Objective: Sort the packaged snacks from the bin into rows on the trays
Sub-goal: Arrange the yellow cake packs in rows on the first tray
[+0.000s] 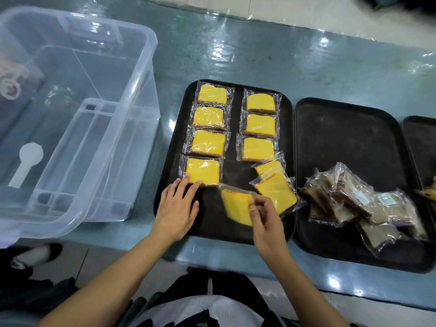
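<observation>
Mid-sort, yellow row-building on the left tray point(286, 161). Left column done with four yellow packs, nearest one point(203, 172) at its front end; right column has three laid flat, nearest of those point(258, 149).

Left hand point(175, 208) flat, fingers straight and spread, fingertips resting on the near edge of that fourth pack — looks like squaring it up. Right hand point(265, 223) pinching a yellow pack point(237, 208) by its right edge, thumb and fingers curled on the wrapper; pack blurred, tilted, low over the bare front middle of the tray. Cannot tell if touching the tray or just above.

Two more yellow packs point(277, 193) lying skewed and overlapping at the tray's right edge, not yet rowed. Brown packs point(358, 201) heaped loose on the middle tray point(342, 138) — unsorted. Clear bin point(132, 128) at left, no snacks visible inside.

Next move, as judged: carry the pinched pack up to the open slot below the third right-column pack, lay flat, align edges. Slot partly covered by the skewed pair — likely needs shifting those aside first.
</observation>
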{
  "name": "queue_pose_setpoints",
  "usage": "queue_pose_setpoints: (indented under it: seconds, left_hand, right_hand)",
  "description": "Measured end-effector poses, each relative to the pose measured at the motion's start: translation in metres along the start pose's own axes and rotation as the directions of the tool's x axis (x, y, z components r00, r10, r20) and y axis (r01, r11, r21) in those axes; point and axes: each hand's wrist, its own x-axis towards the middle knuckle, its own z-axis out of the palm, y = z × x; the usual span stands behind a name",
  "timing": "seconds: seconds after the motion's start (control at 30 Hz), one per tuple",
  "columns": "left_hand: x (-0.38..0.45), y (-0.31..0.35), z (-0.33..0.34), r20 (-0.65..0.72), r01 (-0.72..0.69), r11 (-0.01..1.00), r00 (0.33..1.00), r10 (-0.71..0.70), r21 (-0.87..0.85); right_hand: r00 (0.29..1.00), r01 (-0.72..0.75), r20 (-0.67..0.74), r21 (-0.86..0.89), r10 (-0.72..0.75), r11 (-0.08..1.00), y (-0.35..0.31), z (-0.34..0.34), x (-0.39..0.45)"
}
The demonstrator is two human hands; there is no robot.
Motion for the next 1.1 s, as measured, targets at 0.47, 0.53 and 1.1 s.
queue_pose_setpoints:
  seconds: [0.47, 0.53, 1.1]
  left_hand:
    - [-0.069, 0.022, 0.033, 0.109, -0.349, 0.937, 0.933, 0.344, 0.033]
    - [-0.071, 0.014, 0.03, 0.051, -0.286, 0.956, 0.958, 0.283, 0.058]
    - [-0.053, 0.009, 0.009, -0.062, -0.158, 0.987, 0.985, 0.16, 0.037]
  right_hand:
    - [0.953, 0.295, 0.194, -0.769, -0.233, 0.567, 0.033, 0.022, -0.027]
    - [0.927, 0.375, 0.297, -0.74, -0.228, 0.559, 0.028, 0.03, -0.023]
    - [0.989, 0.092, 0.034, -0.907, -0.147, 0.412, 0.032, -0.046, 0.034]
